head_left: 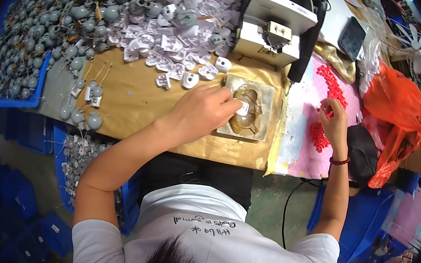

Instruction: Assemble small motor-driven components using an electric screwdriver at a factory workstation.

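Note:
My left hand [200, 113] reaches over a square metal block [265, 99] with a rounded hollow in its middle. Its fingers are closed on a small white plastic part [242, 108] at the left side of that hollow. Farther right, my right hand [333, 118] pinches a small red piece [329, 114] above a pink sheet. Small red pieces [331, 84] lie in a strip beyond that hand, and another red cluster [318, 137] lies just left of it. Several white plastic housings [190, 80] sit on the brown-covered table past my left hand.
Grey round parts with wires [20, 54] fill a blue bin [42, 93] at the far left. Clear plastic housings [174, 42] are heaped at the back. A white machine [262, 42] stands behind the block. An orange-red bag [397, 105] and black pouch [362, 153] lie at the right.

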Action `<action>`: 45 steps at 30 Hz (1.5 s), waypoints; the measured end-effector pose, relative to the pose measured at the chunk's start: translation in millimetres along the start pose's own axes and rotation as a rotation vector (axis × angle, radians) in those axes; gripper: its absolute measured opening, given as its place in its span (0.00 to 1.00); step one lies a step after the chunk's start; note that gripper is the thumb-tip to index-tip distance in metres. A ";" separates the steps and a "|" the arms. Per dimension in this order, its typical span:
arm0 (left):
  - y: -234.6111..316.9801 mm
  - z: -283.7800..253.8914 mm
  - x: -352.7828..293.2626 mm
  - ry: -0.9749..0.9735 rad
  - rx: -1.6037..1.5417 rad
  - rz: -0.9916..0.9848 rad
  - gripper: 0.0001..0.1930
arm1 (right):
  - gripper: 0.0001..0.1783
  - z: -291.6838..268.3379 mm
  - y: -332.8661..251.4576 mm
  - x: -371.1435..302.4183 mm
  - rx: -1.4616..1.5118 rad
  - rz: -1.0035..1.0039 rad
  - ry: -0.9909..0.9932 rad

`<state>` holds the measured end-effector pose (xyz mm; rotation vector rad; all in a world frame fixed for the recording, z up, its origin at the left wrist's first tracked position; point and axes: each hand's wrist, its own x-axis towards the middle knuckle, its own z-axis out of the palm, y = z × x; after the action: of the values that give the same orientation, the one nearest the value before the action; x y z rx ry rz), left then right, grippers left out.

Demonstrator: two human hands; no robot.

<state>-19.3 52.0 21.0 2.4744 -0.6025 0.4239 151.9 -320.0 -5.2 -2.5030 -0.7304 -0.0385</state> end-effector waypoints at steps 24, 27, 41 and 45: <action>-67.4 -40.0 31.4 0.501 0.357 -0.266 0.15 | 0.12 79.7 -148.1 17.8 0.083 -0.745 0.014; -93.3 -53.5 37.2 0.432 0.394 -0.230 0.12 | 0.14 81.0 -147.4 17.5 0.111 -0.723 -0.003; 19.7 -67.1 50.0 0.026 -1.366 -0.504 0.10 | 0.20 16.7 -212.3 50.5 0.619 -0.605 0.154; 36.0 -35.6 31.9 -0.042 -1.921 -0.856 0.13 | 0.10 16.0 -210.4 21.8 1.100 -0.061 -0.265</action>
<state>-16.2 35.4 78.4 0.6571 0.1728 -0.4384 61.8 -150.9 85.9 -1.4369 -0.6650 0.5352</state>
